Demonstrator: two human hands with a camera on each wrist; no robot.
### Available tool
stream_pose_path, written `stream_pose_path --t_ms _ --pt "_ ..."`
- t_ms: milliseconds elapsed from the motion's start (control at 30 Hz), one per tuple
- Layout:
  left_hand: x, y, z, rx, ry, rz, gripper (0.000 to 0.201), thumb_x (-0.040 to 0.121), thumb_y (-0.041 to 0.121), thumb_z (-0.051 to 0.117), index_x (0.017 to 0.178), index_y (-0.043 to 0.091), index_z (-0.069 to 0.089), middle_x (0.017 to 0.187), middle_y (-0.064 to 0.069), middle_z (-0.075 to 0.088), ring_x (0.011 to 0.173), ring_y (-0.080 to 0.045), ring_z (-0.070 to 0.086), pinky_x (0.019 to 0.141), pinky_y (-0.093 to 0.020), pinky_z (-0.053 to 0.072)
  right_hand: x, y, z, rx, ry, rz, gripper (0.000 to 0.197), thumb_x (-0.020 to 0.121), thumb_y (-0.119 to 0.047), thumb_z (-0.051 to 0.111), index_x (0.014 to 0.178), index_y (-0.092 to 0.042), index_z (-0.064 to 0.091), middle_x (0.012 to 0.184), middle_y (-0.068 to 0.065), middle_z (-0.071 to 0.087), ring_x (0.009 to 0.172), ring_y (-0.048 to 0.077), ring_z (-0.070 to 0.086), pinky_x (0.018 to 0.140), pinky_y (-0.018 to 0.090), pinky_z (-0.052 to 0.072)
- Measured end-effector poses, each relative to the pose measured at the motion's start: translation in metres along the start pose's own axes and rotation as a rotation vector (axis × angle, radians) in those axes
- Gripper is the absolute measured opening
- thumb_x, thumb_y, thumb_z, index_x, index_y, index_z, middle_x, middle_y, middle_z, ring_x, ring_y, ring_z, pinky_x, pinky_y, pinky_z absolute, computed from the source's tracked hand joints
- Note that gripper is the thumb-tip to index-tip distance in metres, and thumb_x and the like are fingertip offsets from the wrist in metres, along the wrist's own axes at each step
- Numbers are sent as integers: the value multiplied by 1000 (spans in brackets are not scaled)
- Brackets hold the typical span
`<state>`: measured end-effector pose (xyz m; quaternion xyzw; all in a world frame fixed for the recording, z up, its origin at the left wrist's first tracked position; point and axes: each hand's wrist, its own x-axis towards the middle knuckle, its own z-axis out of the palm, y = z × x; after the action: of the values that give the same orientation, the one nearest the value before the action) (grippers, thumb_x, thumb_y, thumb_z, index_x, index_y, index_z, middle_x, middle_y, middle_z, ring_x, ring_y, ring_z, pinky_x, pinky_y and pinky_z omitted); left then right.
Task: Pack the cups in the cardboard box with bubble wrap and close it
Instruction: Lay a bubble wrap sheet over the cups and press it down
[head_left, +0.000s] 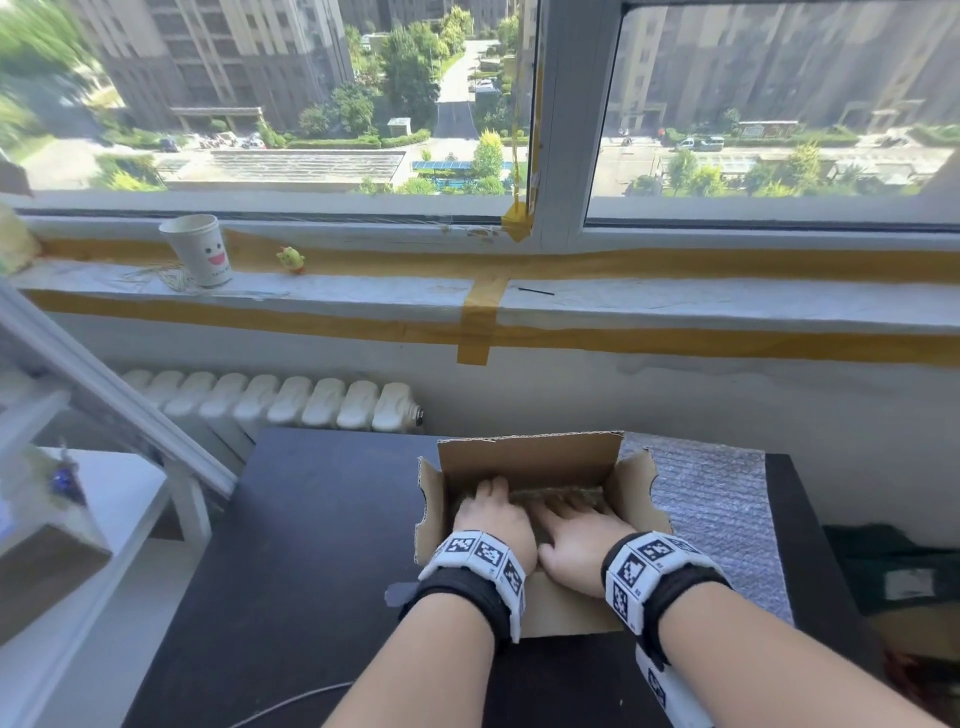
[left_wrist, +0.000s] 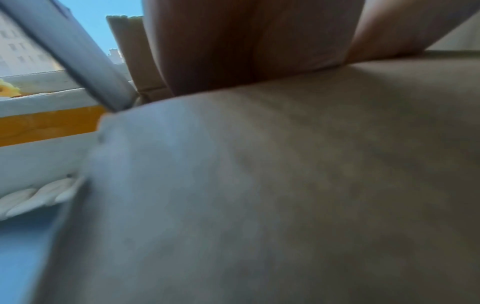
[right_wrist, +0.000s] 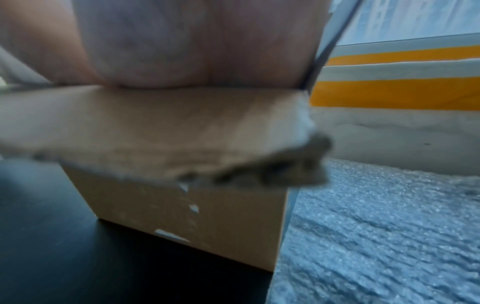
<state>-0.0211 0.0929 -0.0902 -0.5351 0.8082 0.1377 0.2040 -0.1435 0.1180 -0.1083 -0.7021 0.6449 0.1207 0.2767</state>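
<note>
Now we press our left hand (head_left: 496, 519) and right hand (head_left: 576, 540) flat, fingers straight, on bubble wrap (head_left: 558, 496) inside the open cardboard box (head_left: 524, 457) near the table's (head_left: 311, 545) back edge.

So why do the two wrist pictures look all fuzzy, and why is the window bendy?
Left wrist view: the cardboard box fills the lens up close, so it smears soft and shadowy. Right wrist view: the box flap is blurred, though the bubble wrap looks sharper. Head view: the wide lens curves the window frame, and the picture's edges streak.
</note>
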Motion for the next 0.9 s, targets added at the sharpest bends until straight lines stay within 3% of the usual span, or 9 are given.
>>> stream_pose_path --t_ms 133,267,467,567,633,700,733,767,900 --pt "0 -3 3 -192 -127 -67 56 95 25 40 149 17 31 151 -12 28 141 -34 24 114 -41 24 2 -3 -5 19 -66 37 67 90 -42 30 153 -34 9 163 -3 11 150 21 5 121 45 3" --pt "4 -8 8 -326 -232 -112 72 94 28 42 156 30 5 164 -3 -1 151 -26 -5 121 -43 8 4 -3 -6 45 -95 56 68 90 -45 29 153 -34 8 164 -4 6 151 20 0 122 41 2" --pt "17 -12 15 -371 -307 -129 77 93 33 44 155 33 -2 164 3 -9 150 -23 -14 121 -43 0 17 -2 -4 149 -141 105 71 85 -47 39 151 -33 18 162 -4 17 148 22 18 118 39 19" --pt "16 -11 9 -322 -314 -137 75 94 33 46 156 27 5 164 -1 2 151 -24 -2 119 -41 8 21 -1 -5 164 -149 125 66 86 -46 37 149 -32 26 158 -2 30 142 24 32 114 39 28" --pt "21 -10 7 -284 -348 -140 61 93 35 50 149 24 31 156 -5 32 146 -24 26 110 -38 29 20 -4 -8 154 -112 107 58 87 -48 31 140 -30 43 147 2 47 131 26 47 108 40 38" --pt "24 -7 -5 -226 -363 -145 33 85 35 63 113 18 63 127 -9 60 122 -28 56 95 -37 46 16 -7 -12 48 -45 88 47 89 -42 34 121 -22 62 126 7 64 113 27 60 95 37 48" --pt "22 -8 -14 -176 -364 -135 22 81 33 66 94 15 66 114 -11 65 110 -30 63 91 -41 51 12 -10 -16 -39 -9 80 39 89 -33 40 113 -16 66 116 8 68 106 28 63 89 36 51" --pt "17 -9 -23 -127 -341 -124 20 81 31 65 89 13 68 108 -12 66 104 -31 65 90 -44 54 9 -11 -20 -119 32 72 32 89 -25 44 106 -12 67 110 10 69 102 29 64 84 35 52" --pt "12 -17 -25 -77 -186 -100 29 94 17 53 119 7 65 125 -14 63 114 -33 62 96 -43 52 2 -7 -32 -221 99 95 24 86 -16 47 94 -8 69 102 12 71 98 31 66 78 34 50"
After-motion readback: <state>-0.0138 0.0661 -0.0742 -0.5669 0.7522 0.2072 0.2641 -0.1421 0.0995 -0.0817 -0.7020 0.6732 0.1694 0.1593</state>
